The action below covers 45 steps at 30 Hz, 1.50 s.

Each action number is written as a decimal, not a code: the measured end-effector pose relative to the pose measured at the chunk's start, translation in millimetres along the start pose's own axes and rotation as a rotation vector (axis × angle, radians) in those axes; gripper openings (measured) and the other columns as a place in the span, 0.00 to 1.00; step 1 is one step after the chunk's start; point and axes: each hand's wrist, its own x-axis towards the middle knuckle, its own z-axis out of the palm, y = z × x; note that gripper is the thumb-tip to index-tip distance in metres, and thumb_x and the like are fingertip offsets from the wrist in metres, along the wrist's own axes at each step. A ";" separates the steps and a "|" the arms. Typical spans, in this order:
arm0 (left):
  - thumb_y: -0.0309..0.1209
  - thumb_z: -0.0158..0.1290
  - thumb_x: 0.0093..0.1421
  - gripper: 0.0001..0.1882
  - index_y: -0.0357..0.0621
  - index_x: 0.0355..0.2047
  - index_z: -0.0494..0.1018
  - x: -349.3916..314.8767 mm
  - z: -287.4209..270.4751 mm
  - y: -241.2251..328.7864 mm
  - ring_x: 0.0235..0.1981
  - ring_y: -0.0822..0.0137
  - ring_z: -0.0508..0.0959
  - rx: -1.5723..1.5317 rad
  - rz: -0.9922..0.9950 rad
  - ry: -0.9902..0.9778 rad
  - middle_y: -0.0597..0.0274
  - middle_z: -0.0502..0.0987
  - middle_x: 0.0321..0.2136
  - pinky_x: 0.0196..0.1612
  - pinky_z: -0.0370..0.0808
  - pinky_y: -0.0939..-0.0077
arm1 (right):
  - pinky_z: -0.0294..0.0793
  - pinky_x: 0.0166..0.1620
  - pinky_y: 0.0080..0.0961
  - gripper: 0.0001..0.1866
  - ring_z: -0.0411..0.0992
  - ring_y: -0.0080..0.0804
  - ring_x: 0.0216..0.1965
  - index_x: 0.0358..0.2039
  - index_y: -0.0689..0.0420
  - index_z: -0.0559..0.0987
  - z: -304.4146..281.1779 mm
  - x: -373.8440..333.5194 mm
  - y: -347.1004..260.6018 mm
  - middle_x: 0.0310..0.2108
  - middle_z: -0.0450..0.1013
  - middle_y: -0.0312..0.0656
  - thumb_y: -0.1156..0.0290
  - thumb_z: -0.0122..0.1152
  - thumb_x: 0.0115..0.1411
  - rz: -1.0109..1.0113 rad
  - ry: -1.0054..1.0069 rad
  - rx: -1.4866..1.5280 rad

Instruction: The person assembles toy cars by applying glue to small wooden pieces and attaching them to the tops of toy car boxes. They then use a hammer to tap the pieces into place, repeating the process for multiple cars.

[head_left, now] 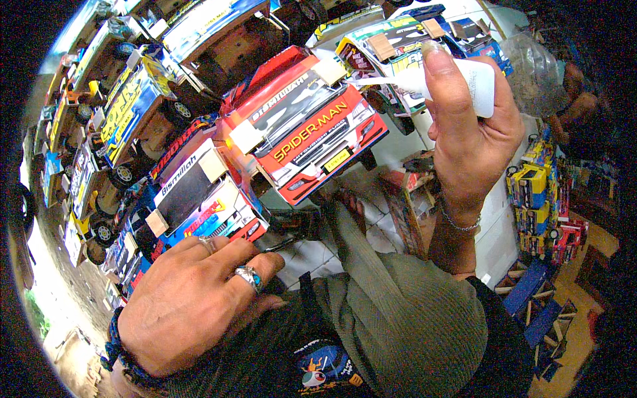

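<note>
A red toy truck (312, 126) stands at centre, front facing the person. A blue-and-white toy truck (199, 205) stands just beside it, left. The left hand (199, 298) is at that truck's front, half-curled; whether its grip holds anything cannot be told. The right hand (474, 146) has its grip closed around a white bottle (478, 86), nozzle (375, 81) at the red truck's upper right corner.

I see the camera worn on the person's head, the left of a side-by-side pair, peering down at the red toy truck (312, 126) from close range. The left hand (199, 295), below and left of that truck, and the right hand (468, 126), right of it, loom large; the wide fisheye also catches the wearer's olive cloth (408, 318) below it.
</note>
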 end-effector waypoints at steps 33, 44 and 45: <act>0.41 0.57 0.57 0.18 0.48 0.43 0.70 -0.4 -2.4 3.8 0.36 0.57 0.77 0.026 -0.039 -0.054 0.59 0.74 0.34 0.39 0.72 0.64 | 0.54 0.19 0.11 0.09 0.61 0.09 0.16 0.25 0.56 0.77 3.9 0.4 -8.4 0.17 0.69 0.27 0.68 0.66 0.59 0.007 -0.058 -0.009; 0.41 0.57 0.57 0.18 0.48 0.44 0.70 0.0 -4.0 3.9 0.37 0.56 0.77 0.006 -0.037 -0.052 0.58 0.74 0.34 0.39 0.73 0.64 | 0.54 0.19 0.11 0.09 0.61 0.09 0.16 0.24 0.55 0.77 3.4 2.8 -10.7 0.17 0.68 0.27 0.68 0.65 0.59 0.023 -0.074 -0.024; 0.41 0.57 0.57 0.18 0.48 0.44 0.70 -0.5 -4.8 4.1 0.37 0.56 0.77 0.035 -0.038 -0.058 0.58 0.74 0.35 0.39 0.73 0.63 | 0.54 0.19 0.11 0.09 0.61 0.09 0.16 0.25 0.55 0.77 3.3 2.9 -10.3 0.17 0.68 0.27 0.68 0.65 0.59 0.009 -0.061 -0.031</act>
